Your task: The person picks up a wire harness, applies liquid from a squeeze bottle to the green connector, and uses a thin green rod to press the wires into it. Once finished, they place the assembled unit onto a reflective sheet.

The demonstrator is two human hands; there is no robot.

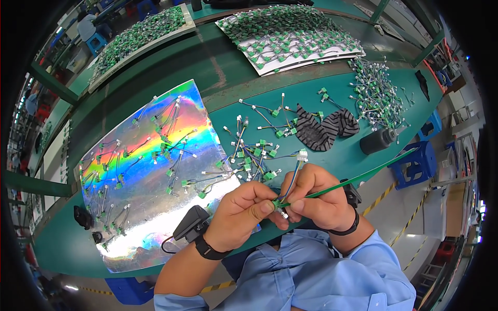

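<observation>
Gripping a small green connector (276,202) with the left grip (233,215), thumb and forefinger closed on it, just right of the shiny sheet (150,220). Pinching, apparently, a green strip (371,173) with the right grip (327,202), close beside the left and farther from the sheet; how firmly, impossible to tell behind the fingers. Could work a wire (292,180) out of the connector by tugging too sharply, with so little to hold on to. Could also kink that wire by pressing a right finger against it, given the white plug (302,155) standing free above the knuckles, right of the sheet. Might drop the connector through a slack left thumb, losing it among the loose wired pieces (272,153) beside the sheet's right edge. Might snag those same pieces with a low knuckle, dragging several across the table (337,160). Might knock the dark bottle (377,141), well right of the sheet, by swinging the strip's far end outward.
</observation>
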